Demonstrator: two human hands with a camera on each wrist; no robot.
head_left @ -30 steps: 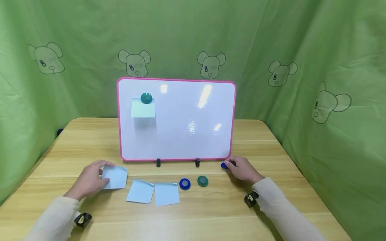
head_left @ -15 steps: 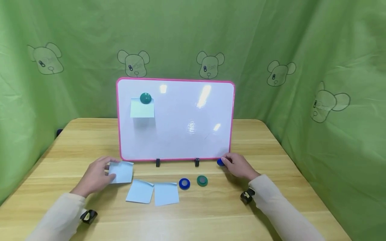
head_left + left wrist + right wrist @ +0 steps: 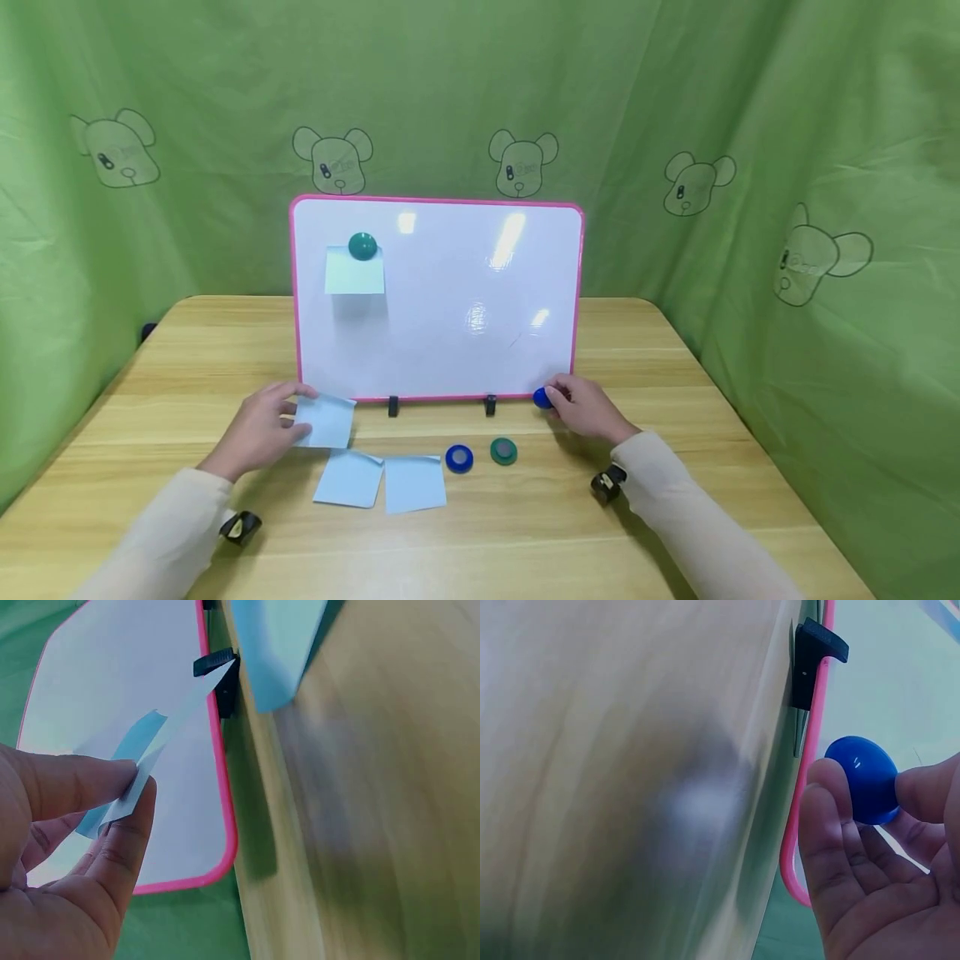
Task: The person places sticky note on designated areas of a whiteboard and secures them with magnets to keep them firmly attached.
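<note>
Left hand [image 3: 258,425] pinches a square light-blue paper note [image 3: 325,422]; right hand [image 3: 588,408] pinches a round glossy blue magnet [image 3: 542,398]

A green fabric curtain [image 3: 427,67] printed with bear-head outlines fills the top and sides of the head view. Below it spreads a pale wood-grain table [image 3: 495,550]. At centre stands a white rectangular board with a pink rim [image 3: 442,350].

The left hand is at lower left, by the board's near left corner. From above, the held note looks like a flat square; the left wrist view shows it nearly edge-on, thumb on one side, fingers on the other, with one end bent over.

Two more light-blue paper notes [image 3: 348,478] [image 3: 415,483] lie side by side at lower centre, and a pale blue note [image 3: 355,272] hangs at the board's upper left under a domed green magnet [image 3: 363,246].

The right hand is right of centre. The head view shows only a partly covered blue oval there; the right wrist view reveals its shiny dome between thumb and fingers.

A blue disc magnet [image 3: 459,458] and a green disc magnet [image 3: 504,451] show grey centres on the table. Smallest are two black plastic clips [image 3: 393,406] [image 3: 491,405]; only the wrist views show one hooking over the rim.
</note>
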